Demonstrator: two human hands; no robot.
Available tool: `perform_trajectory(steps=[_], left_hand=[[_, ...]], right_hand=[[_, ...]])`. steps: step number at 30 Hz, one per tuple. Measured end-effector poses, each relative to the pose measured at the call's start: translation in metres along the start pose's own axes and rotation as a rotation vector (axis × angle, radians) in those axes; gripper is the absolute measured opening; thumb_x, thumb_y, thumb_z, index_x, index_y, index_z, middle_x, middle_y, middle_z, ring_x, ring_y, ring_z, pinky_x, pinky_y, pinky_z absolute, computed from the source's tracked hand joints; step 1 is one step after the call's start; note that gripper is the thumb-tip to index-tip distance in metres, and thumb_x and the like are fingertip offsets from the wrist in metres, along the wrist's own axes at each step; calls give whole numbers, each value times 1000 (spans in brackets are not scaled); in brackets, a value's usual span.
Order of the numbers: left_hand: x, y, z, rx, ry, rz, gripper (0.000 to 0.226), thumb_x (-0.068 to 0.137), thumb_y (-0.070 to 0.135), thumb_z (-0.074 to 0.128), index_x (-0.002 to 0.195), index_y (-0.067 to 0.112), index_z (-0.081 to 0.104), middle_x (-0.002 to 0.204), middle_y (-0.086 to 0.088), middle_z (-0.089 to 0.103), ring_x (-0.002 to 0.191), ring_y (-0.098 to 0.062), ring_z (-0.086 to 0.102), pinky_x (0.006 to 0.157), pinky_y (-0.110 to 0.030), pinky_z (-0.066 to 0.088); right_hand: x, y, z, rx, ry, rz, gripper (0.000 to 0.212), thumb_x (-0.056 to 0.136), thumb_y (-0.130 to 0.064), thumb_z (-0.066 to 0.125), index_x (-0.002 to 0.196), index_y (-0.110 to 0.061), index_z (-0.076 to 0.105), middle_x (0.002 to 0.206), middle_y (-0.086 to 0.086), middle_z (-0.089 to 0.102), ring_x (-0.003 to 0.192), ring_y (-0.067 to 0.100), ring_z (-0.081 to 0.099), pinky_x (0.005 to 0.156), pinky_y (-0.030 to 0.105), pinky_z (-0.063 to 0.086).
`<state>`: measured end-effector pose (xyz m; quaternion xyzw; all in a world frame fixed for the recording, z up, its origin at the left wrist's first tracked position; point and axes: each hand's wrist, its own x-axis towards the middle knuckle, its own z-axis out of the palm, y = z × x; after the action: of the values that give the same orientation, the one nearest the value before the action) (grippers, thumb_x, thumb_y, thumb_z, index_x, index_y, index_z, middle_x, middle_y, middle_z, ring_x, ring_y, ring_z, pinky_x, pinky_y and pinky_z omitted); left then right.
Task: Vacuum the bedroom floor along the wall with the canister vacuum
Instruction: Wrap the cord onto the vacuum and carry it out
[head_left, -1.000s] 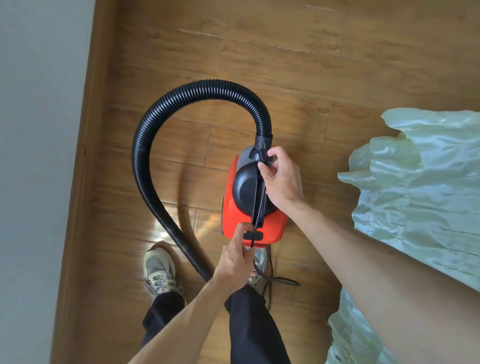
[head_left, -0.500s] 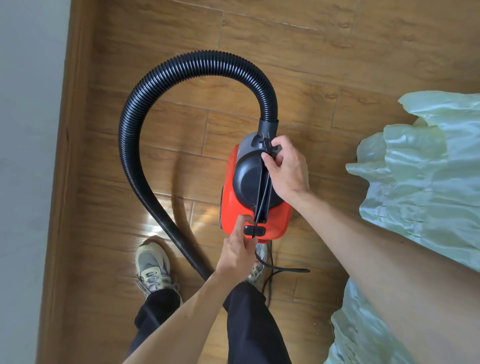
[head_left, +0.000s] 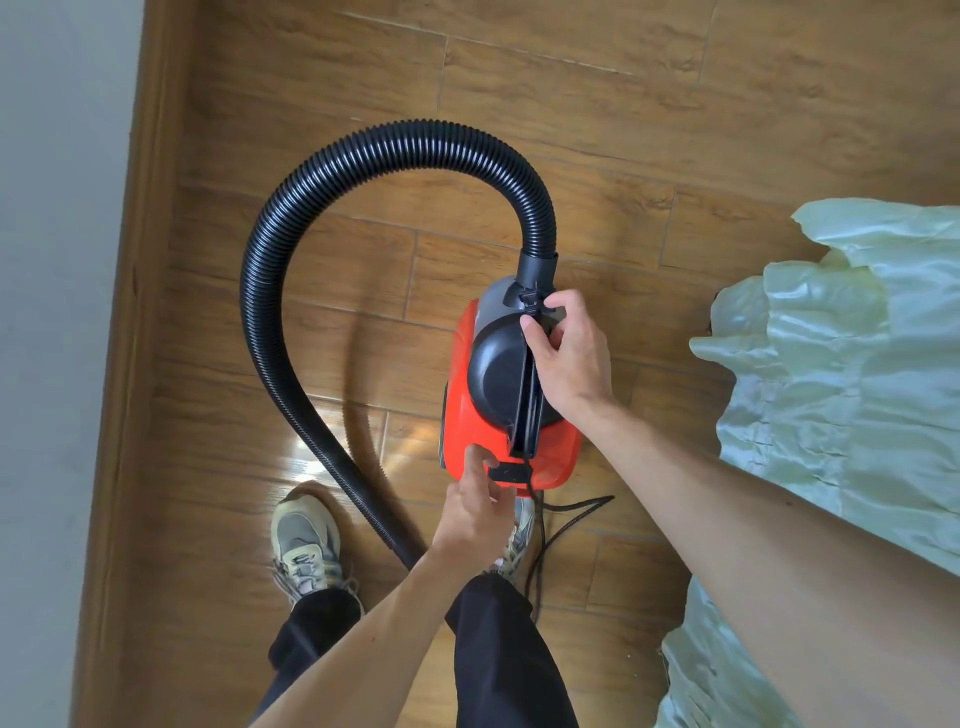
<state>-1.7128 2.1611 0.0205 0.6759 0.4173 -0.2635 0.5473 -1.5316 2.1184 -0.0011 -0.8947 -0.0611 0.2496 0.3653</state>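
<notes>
Under my right hand (head_left: 569, 358): gripping the vacuum (head_left: 558, 452) handle (head_left: 527, 395) | left hand (head_left: 475, 501) on the rear switch (head_left: 511, 473) (grip unclear) | I'd steady the body, press squarely

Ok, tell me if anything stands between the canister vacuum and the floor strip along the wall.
Only its own black hose, looping between the red canister vacuum and the baseboard, and the person's left shoe beside that hose. Otherwise the floor strip along the wall shows nothing.
</notes>
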Motion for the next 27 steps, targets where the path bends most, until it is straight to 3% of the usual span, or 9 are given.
perform_trajectory(steps=[3,7,10,12,17,22,25,27], left_hand=[[-1,5,-15,26,20,-15,28,92,12,54,112,21,37,77,-6,67,66,-18,65,68,-32,51],[5,6,-53,98,106,-41,58,90,24,66,135,14,30,102,-10,65,94,-31,68,90,-39,52],[13,1,-92,117,194,-63,73,89,24,69,145,11,23,102,-9,61,100,-35,65,95,-40,51],[20,-7,-119,150,274,-76,79,88,26,70,146,8,19,110,-18,62,105,-38,62,95,-44,51],[32,-23,-177,226,438,-143,76,85,28,71,139,5,23,116,-25,54,109,-40,53,98,-49,45],[45,-30,-211,270,477,-177,77,89,23,66,146,11,16,119,-25,49,111,-38,46,97,-51,40],[61,-39,-223,251,471,-115,76,89,23,64,147,23,16,117,-19,53,113,-36,47,96,-49,41],[73,-43,-229,254,453,-69,72,88,22,63,146,27,20,113,-9,55,112,-32,48,96,-47,42]], right_hand=[[-7,-8,-2,-9,-5,65,42,93,-38,63,121,-14,44,86,-6,52,81,19,54,67,30,39],[-21,-15,0,-16,-20,128,57,88,-38,69,129,-13,37,101,2,57,90,21,57,70,32,42],[-30,-16,5,3,-25,150,60,86,-38,70,128,-16,33,108,3,60,94,23,58,73,36,48],[-35,-17,11,10,-18,178,61,86,-38,71,128,-17,32,108,3,58,96,23,58,76,38,49],[-47,-21,25,86,22,234,59,87,-32,70,132,-20,32,105,-3,55,100,24,57,79,37,48],[-58,-18,34,167,123,255,61,89,-29,69,139,-29,35,126,-5,57,106,14,55,87,30,44],[-63,-13,39,180,195,290,56,86,-41,67,133,-39,36,113,-3,65,98,23,63,89,44,52],[-64,-9,42,204,234,309,50,82,-52,64,123,-47,37,95,2,68,85,32,67,79,52,56]])
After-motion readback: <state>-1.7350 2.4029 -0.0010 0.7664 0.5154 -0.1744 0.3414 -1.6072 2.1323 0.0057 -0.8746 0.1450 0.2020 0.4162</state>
